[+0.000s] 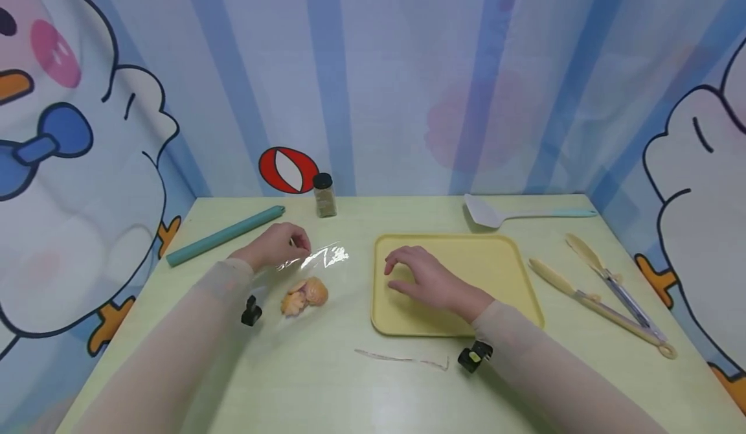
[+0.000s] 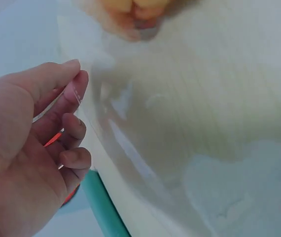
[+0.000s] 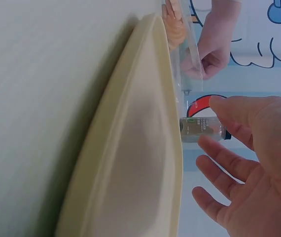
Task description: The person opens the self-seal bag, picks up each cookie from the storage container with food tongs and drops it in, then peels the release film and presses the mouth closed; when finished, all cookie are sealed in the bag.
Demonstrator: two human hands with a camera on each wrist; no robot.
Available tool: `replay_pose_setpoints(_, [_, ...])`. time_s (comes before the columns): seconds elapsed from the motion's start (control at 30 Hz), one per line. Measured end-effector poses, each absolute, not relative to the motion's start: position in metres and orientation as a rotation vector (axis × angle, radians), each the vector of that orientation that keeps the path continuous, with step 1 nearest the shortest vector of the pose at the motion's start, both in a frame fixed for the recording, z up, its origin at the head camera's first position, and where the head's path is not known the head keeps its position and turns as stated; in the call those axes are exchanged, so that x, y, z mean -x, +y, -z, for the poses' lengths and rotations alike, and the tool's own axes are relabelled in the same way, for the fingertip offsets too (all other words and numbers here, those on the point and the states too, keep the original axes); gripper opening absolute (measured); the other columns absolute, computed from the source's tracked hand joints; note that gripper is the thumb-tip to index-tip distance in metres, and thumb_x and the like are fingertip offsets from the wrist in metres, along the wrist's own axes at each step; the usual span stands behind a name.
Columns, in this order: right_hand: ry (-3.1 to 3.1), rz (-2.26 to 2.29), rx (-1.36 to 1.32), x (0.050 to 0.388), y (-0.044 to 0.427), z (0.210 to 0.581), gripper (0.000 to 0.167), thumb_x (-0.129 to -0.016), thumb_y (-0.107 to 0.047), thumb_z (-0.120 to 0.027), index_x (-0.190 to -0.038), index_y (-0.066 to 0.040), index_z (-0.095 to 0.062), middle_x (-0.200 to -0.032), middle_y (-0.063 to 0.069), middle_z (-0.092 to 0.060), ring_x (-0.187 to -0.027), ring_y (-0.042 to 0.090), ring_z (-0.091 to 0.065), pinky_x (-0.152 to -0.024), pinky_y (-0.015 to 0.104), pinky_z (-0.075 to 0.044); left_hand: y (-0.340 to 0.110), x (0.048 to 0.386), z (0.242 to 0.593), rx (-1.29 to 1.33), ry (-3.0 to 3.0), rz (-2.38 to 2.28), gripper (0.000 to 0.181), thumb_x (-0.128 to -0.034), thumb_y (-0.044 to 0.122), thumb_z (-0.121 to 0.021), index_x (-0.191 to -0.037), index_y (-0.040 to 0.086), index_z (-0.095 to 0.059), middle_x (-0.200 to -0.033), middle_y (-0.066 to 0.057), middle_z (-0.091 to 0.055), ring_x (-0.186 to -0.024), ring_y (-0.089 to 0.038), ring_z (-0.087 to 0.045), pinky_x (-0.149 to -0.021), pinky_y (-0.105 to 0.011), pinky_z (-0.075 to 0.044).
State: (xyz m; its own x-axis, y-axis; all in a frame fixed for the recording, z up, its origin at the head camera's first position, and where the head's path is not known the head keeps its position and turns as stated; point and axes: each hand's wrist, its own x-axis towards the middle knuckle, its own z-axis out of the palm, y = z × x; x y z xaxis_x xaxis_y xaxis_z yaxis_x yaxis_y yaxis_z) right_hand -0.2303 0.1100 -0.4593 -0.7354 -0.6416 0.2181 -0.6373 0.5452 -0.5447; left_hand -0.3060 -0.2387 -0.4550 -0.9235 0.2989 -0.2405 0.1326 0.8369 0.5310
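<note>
My left hand (image 1: 278,245) pinches the edge of a clear plastic bag or film (image 1: 332,256) between thumb and index finger, its other fingers loosely bent. Close below lie a few orange-tan food pieces (image 1: 305,296), perhaps chicken. Whether they sit inside the plastic or beside it, I cannot tell. Over the yellow tray (image 1: 460,327) hovers my right hand (image 1: 428,280), fingers spread and relaxed, holding nothing. In the right wrist view, the plastic (image 3: 194,57) stands partly in front of the left hand (image 3: 217,47).
A green rolling-pin-like rod (image 1: 224,236) lies at the back left, near a spice jar (image 1: 324,197) with a black lid. A spatula (image 1: 524,214) lies behind the tray, tongs (image 1: 606,301) to its right. A thin twisted tie or string (image 1: 402,358) is in front.
</note>
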Motion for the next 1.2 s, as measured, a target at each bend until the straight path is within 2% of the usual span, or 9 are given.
replay_pose_setpoints(0.17, [2.740, 0.997, 1.124, 0.245, 0.095, 0.464, 0.019, -0.095, -0.017, -0.075, -0.111, -0.009, -0.071, -0.116, 0.005, -0.072, -0.117, 0.028, -0.061, -0.108, 0.047, -0.043, -0.258, 0.301, 0.457, -0.279, 2.737, -0.791, 0.006, -0.0976, 0.018, -0.071, -0.098, 0.012, -0.071, -0.096, -0.006, -0.066, -0.090, -0.023, -0.057, -0.076, -0.029, -0.051])
replay_pose_setpoints(0.37, [2.744, 0.977, 1.126, 0.257, 0.075, 0.468, 0.018, -0.094, -0.023, -0.076, -0.109, -0.012, -0.075, -0.116, 0.005, -0.073, -0.116, 0.030, -0.060, -0.105, 0.050, -0.042, -0.278, 0.289, 0.457, -0.218, 2.780, -0.808, 0.009, -0.0978, 0.020, -0.070, -0.099, 0.011, -0.070, -0.098, -0.007, -0.065, -0.090, -0.023, -0.056, -0.075, -0.031, -0.049])
replay_pose_setpoints(0.6, [2.766, 0.891, 1.069, 0.267, 0.052, 0.472, 0.018, -0.093, -0.032, -0.076, -0.107, -0.020, -0.076, -0.120, 0.000, -0.073, -0.123, 0.026, -0.059, -0.109, 0.059, -0.031, -0.297, 0.275, 0.459, -0.223, 2.774, -0.864, 0.009, -0.0964, 0.016, -0.069, -0.097, 0.007, -0.069, -0.090, -0.006, -0.064, -0.084, -0.020, -0.056, -0.072, -0.031, -0.046])
replay_pose_setpoints(0.83, [2.720, 0.938, 1.025, 0.276, 0.034, 0.479, 0.017, -0.093, -0.036, -0.077, -0.105, -0.024, -0.077, -0.116, -0.004, -0.074, -0.120, 0.020, -0.062, -0.110, 0.057, -0.025, -0.310, 0.267, 0.458, -0.174, 2.727, -0.882, 0.012, -0.0973, 0.017, -0.068, -0.099, 0.006, -0.068, -0.092, -0.005, -0.063, -0.082, -0.019, -0.054, -0.070, -0.031, -0.046])
replay_pose_setpoints(1.03, [2.674, 0.941, 1.002, 0.278, 0.021, 0.476, 0.020, -0.094, -0.039, -0.075, -0.107, -0.024, -0.076, -0.118, -0.005, -0.074, -0.122, 0.021, -0.062, -0.112, 0.059, -0.021, -0.320, 0.263, 0.457, -0.143, 2.680, -0.907, 0.014, -0.0986, 0.019, -0.066, -0.102, 0.006, -0.067, -0.094, -0.005, -0.064, -0.082, -0.019, -0.054, -0.070, -0.031, -0.046])
replay_pose_setpoints(1.2, [2.659, 0.946, 0.978, 0.281, 0.011, 0.474, 0.021, -0.094, -0.040, -0.074, -0.105, -0.022, -0.076, -0.114, -0.003, -0.075, -0.118, 0.024, -0.064, -0.112, 0.061, -0.020, -0.324, 0.261, 0.457, -0.166, 2.665, -0.945, 0.013, -0.0974, 0.018, -0.066, -0.100, 0.005, -0.067, -0.092, -0.005, -0.064, -0.079, -0.018, -0.053, -0.068, -0.031, -0.045])
